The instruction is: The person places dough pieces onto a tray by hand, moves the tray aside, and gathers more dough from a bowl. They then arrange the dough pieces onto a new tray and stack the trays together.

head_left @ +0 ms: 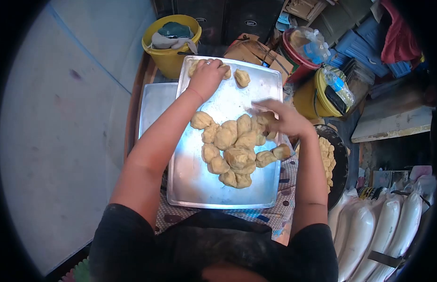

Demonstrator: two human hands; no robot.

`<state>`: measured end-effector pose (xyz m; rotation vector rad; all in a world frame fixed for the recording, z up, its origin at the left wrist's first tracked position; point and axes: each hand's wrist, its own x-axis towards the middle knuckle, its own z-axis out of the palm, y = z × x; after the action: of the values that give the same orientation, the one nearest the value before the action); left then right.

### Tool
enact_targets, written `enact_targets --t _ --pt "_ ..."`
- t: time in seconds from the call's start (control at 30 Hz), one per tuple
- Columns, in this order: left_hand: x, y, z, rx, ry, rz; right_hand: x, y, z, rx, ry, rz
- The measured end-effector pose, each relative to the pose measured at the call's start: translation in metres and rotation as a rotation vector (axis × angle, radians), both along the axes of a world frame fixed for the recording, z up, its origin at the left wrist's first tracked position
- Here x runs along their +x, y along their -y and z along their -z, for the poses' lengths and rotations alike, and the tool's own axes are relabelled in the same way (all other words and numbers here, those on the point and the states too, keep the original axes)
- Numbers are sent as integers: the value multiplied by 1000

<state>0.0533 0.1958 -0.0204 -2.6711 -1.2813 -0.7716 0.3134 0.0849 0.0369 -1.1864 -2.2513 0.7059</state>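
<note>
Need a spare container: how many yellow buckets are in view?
2. One yellow bucket holding cloths stands beyond the tray's far left corner; the other bucket stands right of the tray. More may be hidden.

We are seeing soft, even daylight glaring off the metal tray (199, 183), the right hand (279, 120) blurring with motion, and fisheye distortion darkening and bending the edges.

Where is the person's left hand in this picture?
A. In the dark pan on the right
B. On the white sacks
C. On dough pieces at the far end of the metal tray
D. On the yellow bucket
C: the left hand lies over the far dough pieces on the metal tray, while the right hand is at the dough pile.
</note>
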Motion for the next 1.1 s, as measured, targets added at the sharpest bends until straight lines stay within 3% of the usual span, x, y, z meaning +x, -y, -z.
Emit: enact_targets --t 0.07,0.13,0.2,0.23,0.3,0.33,0.4,0.43,0.47,0.53,0.67,0.7,0.77,0.8,0.87,0.9,0.97,1.0,1.07,1.1 --pt "13 9 -8 81 31 5 16 4 17 -241 77 -143" --pt "30 16 -13 125 102 60 23 -10 17 -285 6 -69" --pt "40 12 -21 -203 -74 150 18 -32 18 -352 -365 444" --pt "43 8 -19 -205 -75 149 10 -43 20 -355 -366 443" --pt "49 -1 -16 -146 -95 153 -15 -64 31 266 -314 696" --pt "50 -4 -9 -145 -102 154 -19 -68 42 319 23 676" --pt "51 -6 -9 -10 -55 132 -37 -64 61 412 400 596" --pt "51 -5 -13 -7 -58 134 -41 -60 62 354 459 584" --pt "50 -1 -15 -77 -74 135 -40 -61 59 354 458 585" --pt "50 3 -15 -159 -92 141 -40 -58 45 74 460 664" --pt "49 -2 -8 -173 -157 131 -42 -66 41 25 528 732" --pt "46 3 -9 -97 -61 113 -43 -62 37 32 529 729" --pt "33 21 -17 -57 89 29 -42 -41 33 444 537 761" --pt "18 38 -30 -86 148 -38 -39 -28 26 450 535 761" --pt "-21 79 -52 -393 84 -76 -29 -1 12 166 167 590" --pt "-39 100 -50 -512 54 2 -29 8 15 163 169 588" --pt "-62 128 -41 -648 18 88 -30 26 25 -112 207 33" --pt "-68 134 -35 -651 128 83 -31 24 27 -112 207 36" --pt "-70 134 -27 -644 239 72 -37 10 25 -399 -6 92" --pt "-67 129 -27 -590 324 -58 -45 5 15 -399 -32 155"
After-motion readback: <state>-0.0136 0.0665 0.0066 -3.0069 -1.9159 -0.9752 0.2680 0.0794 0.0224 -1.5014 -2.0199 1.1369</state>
